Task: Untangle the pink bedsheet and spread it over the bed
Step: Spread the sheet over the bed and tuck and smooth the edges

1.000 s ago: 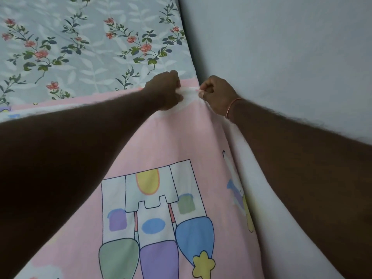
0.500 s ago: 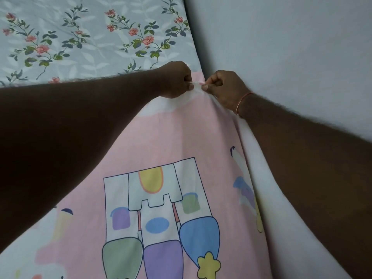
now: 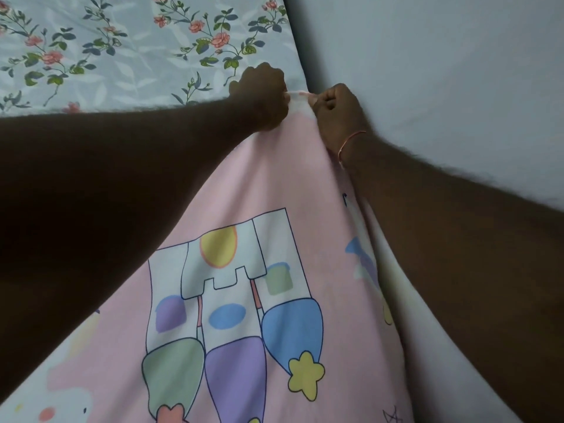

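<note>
The pink bedsheet, printed with a cartoon castle and a yellow star, lies stretched over the bed from the bottom of the view up to my hands. My left hand and my right hand are fists side by side, both pinching the sheet's far white edge near the wall. Under it shows the bed in a pale blue cover with red flowers. My forearms hide parts of the sheet on both sides.
A plain grey wall runs along the bed's right side, right beside my right hand. A thin red thread band circles my right wrist. The floral cover extends to the far left.
Both hands have carried the sheet's edge farther up the bed toward the far end, close along the wall. More of the floral cover is now under pink cloth.
</note>
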Action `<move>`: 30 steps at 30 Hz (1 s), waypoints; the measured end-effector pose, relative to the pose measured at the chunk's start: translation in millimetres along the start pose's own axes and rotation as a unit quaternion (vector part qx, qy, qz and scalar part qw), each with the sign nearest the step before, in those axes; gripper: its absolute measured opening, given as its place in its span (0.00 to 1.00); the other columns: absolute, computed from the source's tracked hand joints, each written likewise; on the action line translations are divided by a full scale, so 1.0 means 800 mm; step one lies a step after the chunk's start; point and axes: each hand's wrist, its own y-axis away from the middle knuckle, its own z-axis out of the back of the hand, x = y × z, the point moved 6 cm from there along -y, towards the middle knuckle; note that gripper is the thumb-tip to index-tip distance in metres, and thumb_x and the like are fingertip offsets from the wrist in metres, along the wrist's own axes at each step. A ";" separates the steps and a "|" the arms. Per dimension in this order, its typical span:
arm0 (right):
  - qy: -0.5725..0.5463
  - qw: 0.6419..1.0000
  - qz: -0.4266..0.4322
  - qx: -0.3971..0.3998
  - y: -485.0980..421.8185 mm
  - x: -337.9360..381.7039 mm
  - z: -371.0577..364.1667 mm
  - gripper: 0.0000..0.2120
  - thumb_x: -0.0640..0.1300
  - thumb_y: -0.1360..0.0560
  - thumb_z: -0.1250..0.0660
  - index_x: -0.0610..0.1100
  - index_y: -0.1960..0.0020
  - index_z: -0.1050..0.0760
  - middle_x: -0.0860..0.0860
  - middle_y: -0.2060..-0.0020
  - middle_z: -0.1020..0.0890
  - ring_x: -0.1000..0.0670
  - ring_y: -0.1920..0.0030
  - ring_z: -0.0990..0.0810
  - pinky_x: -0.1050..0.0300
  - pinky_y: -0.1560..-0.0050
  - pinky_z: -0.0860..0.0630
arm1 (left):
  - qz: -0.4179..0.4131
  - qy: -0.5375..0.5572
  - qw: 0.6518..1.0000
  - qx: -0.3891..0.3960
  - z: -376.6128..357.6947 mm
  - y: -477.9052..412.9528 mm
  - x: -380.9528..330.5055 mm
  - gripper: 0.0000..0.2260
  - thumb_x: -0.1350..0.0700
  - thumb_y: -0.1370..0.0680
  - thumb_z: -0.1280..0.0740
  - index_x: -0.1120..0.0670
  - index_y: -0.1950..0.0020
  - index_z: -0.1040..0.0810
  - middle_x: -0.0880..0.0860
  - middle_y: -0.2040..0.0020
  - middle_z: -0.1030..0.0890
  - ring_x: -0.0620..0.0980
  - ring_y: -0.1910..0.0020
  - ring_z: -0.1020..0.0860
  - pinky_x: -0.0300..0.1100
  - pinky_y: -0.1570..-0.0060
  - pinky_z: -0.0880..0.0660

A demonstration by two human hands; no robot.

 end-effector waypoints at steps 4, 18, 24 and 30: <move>0.028 0.999 -0.028 0.009 0.045 -0.022 0.013 0.14 0.49 0.22 0.38 0.43 0.39 0.28 0.46 0.44 0.21 0.46 0.43 0.23 0.60 0.48 0.31 | 0.021 -0.007 0.999 0.034 -0.010 -0.008 0.005 0.15 0.50 0.21 0.40 0.57 0.39 0.26 0.57 0.39 0.25 0.58 0.39 0.28 0.54 0.39 0.30; -0.009 0.995 -0.091 0.031 0.278 -0.074 0.061 0.15 0.49 0.19 0.43 0.43 0.37 0.27 0.46 0.46 0.19 0.47 0.45 0.22 0.62 0.48 0.30 | -0.056 0.000 0.994 -0.097 -0.033 0.129 -0.026 0.23 0.62 0.23 0.45 0.57 0.27 0.39 0.61 0.27 0.38 0.59 0.27 0.42 0.58 0.28 0.49; 0.034 0.973 -0.185 0.131 0.449 -0.118 0.101 0.19 0.57 0.20 0.45 0.47 0.38 0.27 0.45 0.40 0.21 0.44 0.39 0.24 0.51 0.39 0.28 | -0.112 0.067 0.991 0.029 -0.090 0.436 -0.094 0.23 0.50 0.20 0.43 0.56 0.27 0.35 0.61 0.25 0.40 0.59 0.25 0.44 0.59 0.29 0.50; 0.106 0.917 -0.340 0.178 0.571 -0.167 0.155 0.22 0.60 0.21 0.47 0.46 0.40 0.25 0.43 0.42 0.20 0.42 0.41 0.23 0.53 0.41 0.28 | -0.234 0.065 0.953 0.181 -0.096 0.641 -0.142 0.30 0.38 0.23 0.43 0.53 0.25 0.37 0.59 0.23 0.45 0.57 0.24 0.50 0.59 0.27 0.53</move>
